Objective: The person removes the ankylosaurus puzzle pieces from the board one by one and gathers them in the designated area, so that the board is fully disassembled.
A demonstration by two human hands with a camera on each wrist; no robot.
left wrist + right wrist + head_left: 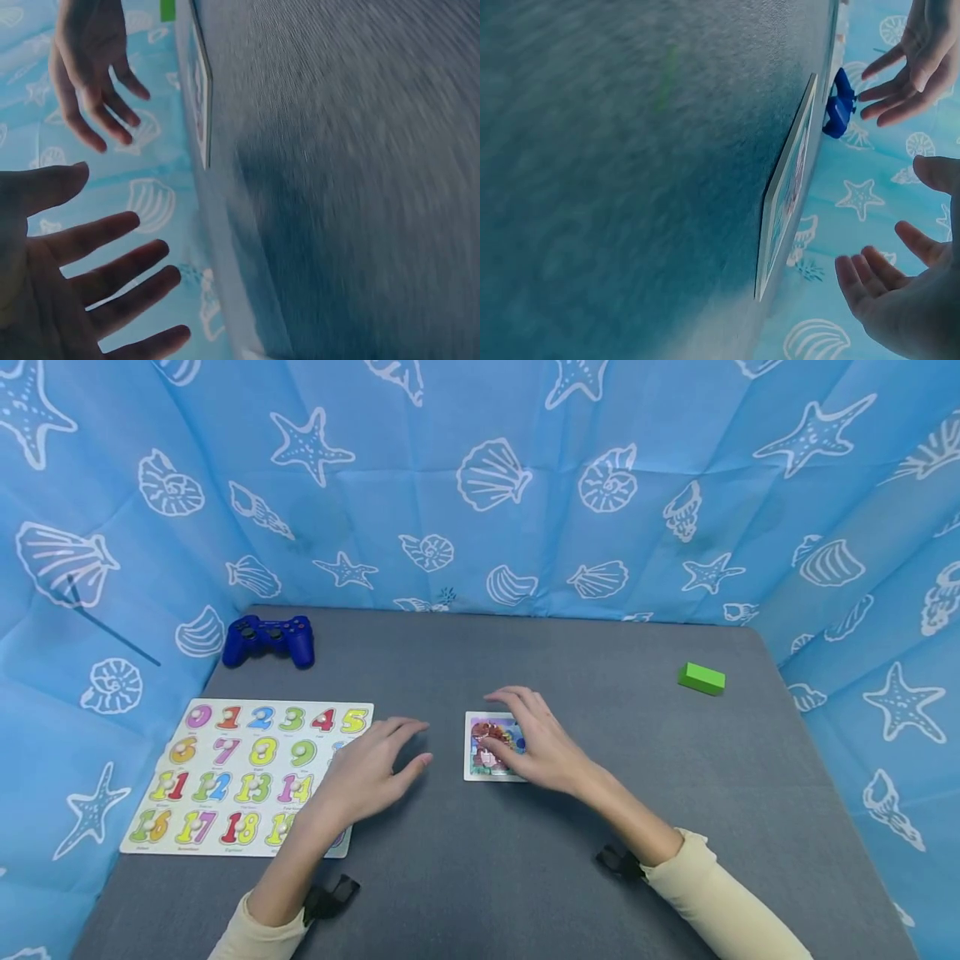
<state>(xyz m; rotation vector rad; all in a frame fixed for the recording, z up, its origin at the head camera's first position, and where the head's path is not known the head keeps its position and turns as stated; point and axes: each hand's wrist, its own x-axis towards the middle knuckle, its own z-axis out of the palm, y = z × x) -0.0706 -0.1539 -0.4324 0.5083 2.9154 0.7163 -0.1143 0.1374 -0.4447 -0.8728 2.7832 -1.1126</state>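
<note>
A small square picture board with a pale border and a colourful printed scene lies flat near the middle of the table. Above it is my right hand, which covers its right part in the head view; the right wrist view shows a gap between these fingers and the board. My left hand hovers at the right edge of the number puzzle board, hiding some of its numerals. Its fingers are spread and hold nothing.
A blue game controller sits at the table's back left corner. Toward the back right lies a green block. The grey table is bordered behind and at the sides by a blue curtain with shells and starfish.
</note>
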